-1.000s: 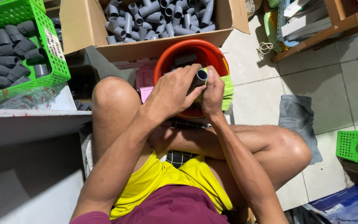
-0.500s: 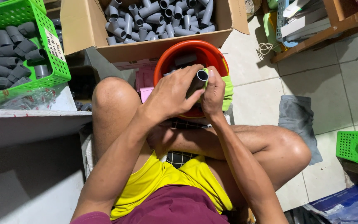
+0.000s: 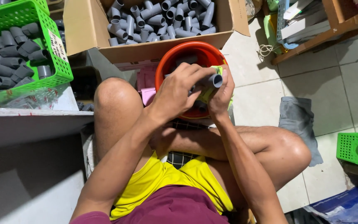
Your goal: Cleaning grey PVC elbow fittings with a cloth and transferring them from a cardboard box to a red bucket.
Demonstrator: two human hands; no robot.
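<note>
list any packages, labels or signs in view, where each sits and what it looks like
Cardboard box: top centre on the floor, brown, flaps open, holding grey pipe fittings.
Label: on the side of the green basket at top left, pale rectangular card with handwriting.
Plastic package: bottom right corner, blue, glossy and crumpled.

We see bright, even indoor light, soft shadows under the legs, sharp focus, slight wide-angle bending at edges

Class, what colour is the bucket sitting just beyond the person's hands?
The bucket is orange-red; the head view, the only one, shows its rim clearly.
</note>
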